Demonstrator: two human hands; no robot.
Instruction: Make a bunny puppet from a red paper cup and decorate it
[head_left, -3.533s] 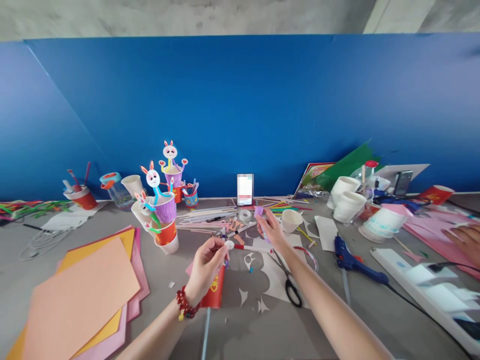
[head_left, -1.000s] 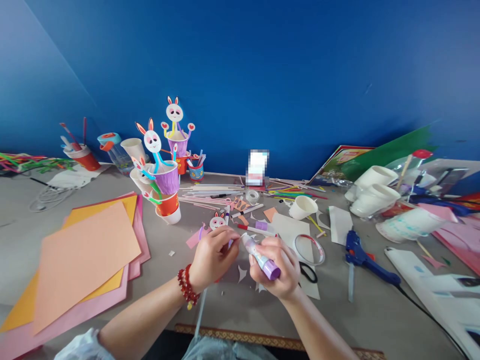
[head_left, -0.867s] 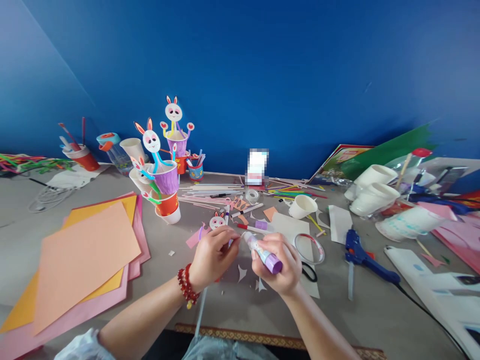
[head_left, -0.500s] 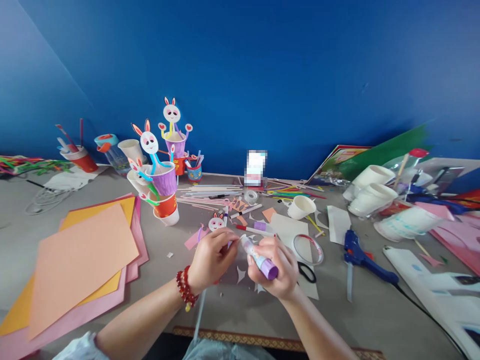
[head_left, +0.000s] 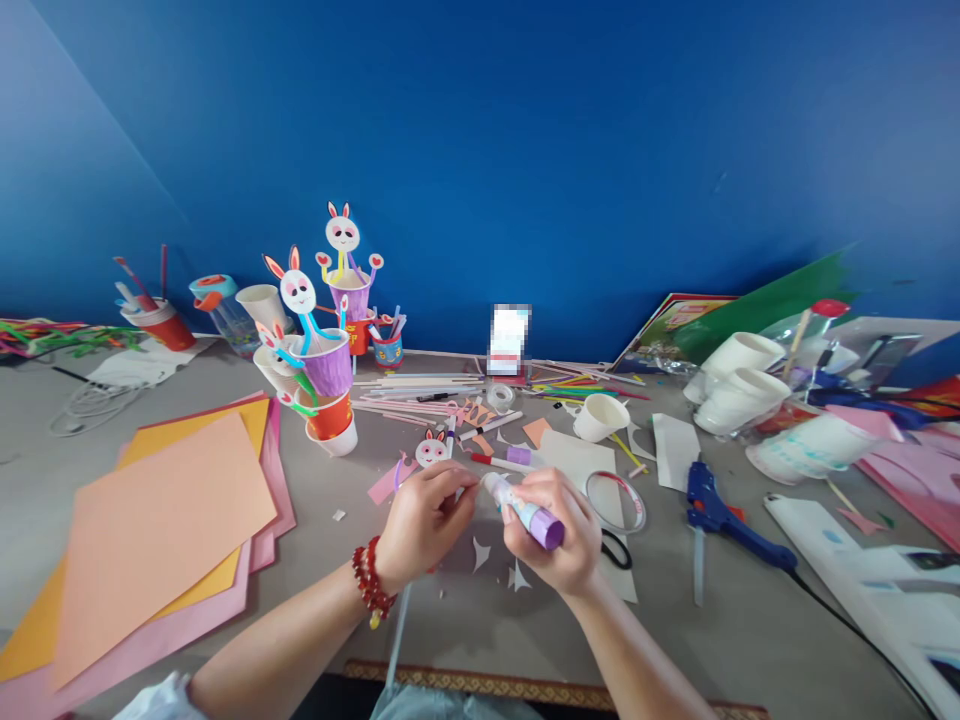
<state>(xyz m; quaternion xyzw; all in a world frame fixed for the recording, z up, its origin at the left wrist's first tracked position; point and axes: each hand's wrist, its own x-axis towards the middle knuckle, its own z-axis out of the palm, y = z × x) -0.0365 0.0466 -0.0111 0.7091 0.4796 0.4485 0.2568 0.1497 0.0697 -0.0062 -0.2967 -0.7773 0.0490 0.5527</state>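
A glue stick (head_left: 523, 512) with a purple base is wrapped in the fingers of my right hand (head_left: 564, 525), its tip tilted up and left toward my other hand. My left hand (head_left: 429, 515) is closed in a pinch right by that tip; whatever it pinches is too small and hidden to make out. Just beyond the left knuckles lies a paper bunny face (head_left: 431, 449) beside a pink paper scrap (head_left: 382, 485). The purple glue cap (head_left: 519, 455) rests near a red marker (head_left: 487, 460). White paper scraps (head_left: 481, 553) lie below my hands.
Bunny cup figures (head_left: 324, 372) stand at the left behind stacked coloured paper (head_left: 165, 530). To the right are a white cup (head_left: 600, 417), a tape roll (head_left: 615, 501), black-handled scissors (head_left: 616, 549) and a blue glue gun (head_left: 731, 525) with its cord. Straws (head_left: 420, 380) lie toward the wall.
My right hand and the glue stick have shifted slightly right, with the tip still close to my left fingers. My left hand keeps its pinch in nearly the same place.
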